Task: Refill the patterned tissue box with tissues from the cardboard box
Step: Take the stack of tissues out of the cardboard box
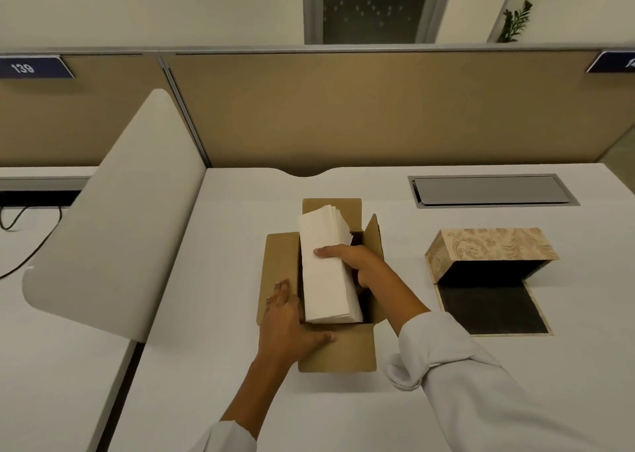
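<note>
1. Right hand (357, 262): thumb lies flat across the top face of the tissue stack (326, 273), the other fingers curl down around the stack's right side into the carton. So it's clamped on the stack, thumb against fingers. Fingertips are hidden below the edge, so I can't tell how deep the grip goes.
2. Left hand (292, 317): fingers spread and lying flat, tips against the stack's near-left corner, thumb splayed out across the near flap. Reads as bracing the carton, not gripping anything.
3. Tissue stack: a tall white block, tilted, far end raised above the carton rim, near end seemingly down inside between the two hands. Judged about half out.
4. Cardboard box (343, 348): directly under both hands, all four flaps folded open. What else is inside is hidden by the stack and the dark interior.
5. Patterned tissue box (491, 249): well apart to the right of the right hand, tipped on its side with the cavity facing the camera. Cavity looks dark and empty. Its base panel (491, 310) lies flat on the desk (240, 400), just in front of the opening.
6. Status: both containers open, stack gripped. Not yet done: clear the carton, carry right, seat the stack in the patterned box, close it. Early to middle stage, my estimate.
</note>
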The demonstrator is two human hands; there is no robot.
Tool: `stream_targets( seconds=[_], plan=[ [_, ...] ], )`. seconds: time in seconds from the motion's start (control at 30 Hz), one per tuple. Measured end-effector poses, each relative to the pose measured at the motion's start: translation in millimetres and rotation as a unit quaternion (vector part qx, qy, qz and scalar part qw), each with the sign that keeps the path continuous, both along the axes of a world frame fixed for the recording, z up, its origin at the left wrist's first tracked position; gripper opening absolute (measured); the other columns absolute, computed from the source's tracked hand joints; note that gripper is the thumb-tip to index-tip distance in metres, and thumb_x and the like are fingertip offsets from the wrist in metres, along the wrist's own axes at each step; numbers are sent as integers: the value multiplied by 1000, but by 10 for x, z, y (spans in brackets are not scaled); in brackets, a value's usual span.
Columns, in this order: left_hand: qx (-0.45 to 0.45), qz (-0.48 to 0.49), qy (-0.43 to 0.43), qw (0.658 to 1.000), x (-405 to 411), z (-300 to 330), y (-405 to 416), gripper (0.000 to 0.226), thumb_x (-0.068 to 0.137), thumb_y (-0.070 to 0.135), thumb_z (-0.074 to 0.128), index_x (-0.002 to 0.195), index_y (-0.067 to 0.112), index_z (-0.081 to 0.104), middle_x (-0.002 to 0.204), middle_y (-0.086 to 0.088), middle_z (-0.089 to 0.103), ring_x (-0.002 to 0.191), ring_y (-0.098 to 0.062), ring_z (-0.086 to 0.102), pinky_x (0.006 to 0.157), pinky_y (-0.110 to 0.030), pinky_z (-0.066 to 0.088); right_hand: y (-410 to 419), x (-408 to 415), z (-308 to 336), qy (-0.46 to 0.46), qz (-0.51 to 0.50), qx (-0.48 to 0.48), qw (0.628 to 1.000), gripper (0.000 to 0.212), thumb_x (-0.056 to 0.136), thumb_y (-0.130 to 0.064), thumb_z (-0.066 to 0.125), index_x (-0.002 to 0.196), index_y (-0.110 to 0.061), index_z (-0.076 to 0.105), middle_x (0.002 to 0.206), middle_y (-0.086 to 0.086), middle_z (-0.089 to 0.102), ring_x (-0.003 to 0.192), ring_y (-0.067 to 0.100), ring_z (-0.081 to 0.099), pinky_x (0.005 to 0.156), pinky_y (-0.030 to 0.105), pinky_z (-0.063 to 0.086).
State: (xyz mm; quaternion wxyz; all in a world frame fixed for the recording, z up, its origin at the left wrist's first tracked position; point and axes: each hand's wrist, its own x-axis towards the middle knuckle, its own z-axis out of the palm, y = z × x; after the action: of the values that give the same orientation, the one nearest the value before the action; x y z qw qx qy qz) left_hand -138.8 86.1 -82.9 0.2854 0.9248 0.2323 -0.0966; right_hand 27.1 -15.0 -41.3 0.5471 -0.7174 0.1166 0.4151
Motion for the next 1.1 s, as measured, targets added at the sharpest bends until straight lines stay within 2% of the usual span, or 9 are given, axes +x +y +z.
stream_targets(
  seconds=[0.07, 0.13, 0.23, 0.37, 0.5, 0.63, 0.77, 0.9, 1.1],
  plan=[
    [-34, 1, -39, 999, 9, 109, 20, 97, 41, 80, 75, 118, 33, 38, 144, 0, 44, 132, -28, 44, 101, -37, 49, -87, 33, 149, -8, 9, 34, 999, 72, 60, -35, 90, 120, -15, 54, 110, 9, 66, 99, 27, 62, 85, 44, 51],
    [-108, -1, -96, 990, 34, 253, 40, 89, 42, 72, 83, 108, 35, 36, 117, 11, 51, 106, -16, 54, 75, -17, 48, -176, 71, 299, -8, 28, 58, 998, 72, 60, -37, 89, 119, -16, 55, 111, 11, 68, 102, 28, 64, 87, 45, 53],
    [-272, -4, -114, 956, 162, 515, 81, 110, 46, 66, 85, 135, 30, 31, 137, 12, 45, 124, -16, 49, 97, -26, 48, -331, 132, 516, -2, 69, 90, 993, 65, 64, -41, 86, 117, -18, 55, 113, 13, 68, 106, 30, 65, 94, 48, 52],
    [-619, 36, -52, 783, 344, 879, 31, 129, 34, 70, 86, 142, 27, 29, 143, -13, 50, 127, -34, 53, 105, -59, 44, -596, 212, 787, 19, 141, 148, 979, 64, 71, -40, 81, 124, -17, 54, 111, 14, 69, 104, 29, 66, 94, 49, 53],
    [-728, 87, -68, 676, 510, 1080, -114, 120, 48, 70, 82, 146, 21, 34, 147, -20, 47, 131, -47, 47, 100, -65, 43, -904, 222, 991, 52, 230, 150, 960, 42, 82, -35, 70, 116, -18, 53, 99, 10, 70, 91, 24, 69, 80, 42, 58],
    [-677, 103, -50, 727, 701, 1235, -340, 113, 47, 77, 76, 139, 17, 48, 139, -22, 54, 123, -48, 54, 103, -70, 38, -1254, 238, 1111, 69, 290, 88, 951, 28, 87, -33, 67, 106, -17, 55, 77, 3, 76, 76, 18, 72, 74, 36, 60],
    [-613, 140, -6, 777, 797, 1353, -566, 110, 34, 69, 85, 125, 17, 53, 120, -19, 62, 111, -45, 63, 85, -64, 54, -1615, 333, 1098, 117, 369, 71, 919, 83, 49, -37, 93, 118, -16, 52, 97, 8, 72, 94, 24, 69, 89, 43, 55],
    [-529, 122, 81, 836, 871, 1419, -953, 62, 62, 45, 84, 110, 16, 57, 112, -17, 60, 104, -41, 62, 78, -61, 56, -1971, 377, 1015, 115, 439, 35, 890, 84, 50, -39, 93, 121, -15, 54, 107, 8, 71, 100, 24, 68, 94, 44, 54],
    [-515, 115, 109, 842, 956, 1260, -1552, 46, 69, 27, 79, 109, 13, 61, 113, -15, 62, 101, -35, 62, 74, -54, 61, -2679, 460, 898, 109, 393, 28, 913, 85, 47, -40, 94, 119, -11, 60, 103, 7, 75, 93, 23, 72, 77, 37, 60]
  ],
)
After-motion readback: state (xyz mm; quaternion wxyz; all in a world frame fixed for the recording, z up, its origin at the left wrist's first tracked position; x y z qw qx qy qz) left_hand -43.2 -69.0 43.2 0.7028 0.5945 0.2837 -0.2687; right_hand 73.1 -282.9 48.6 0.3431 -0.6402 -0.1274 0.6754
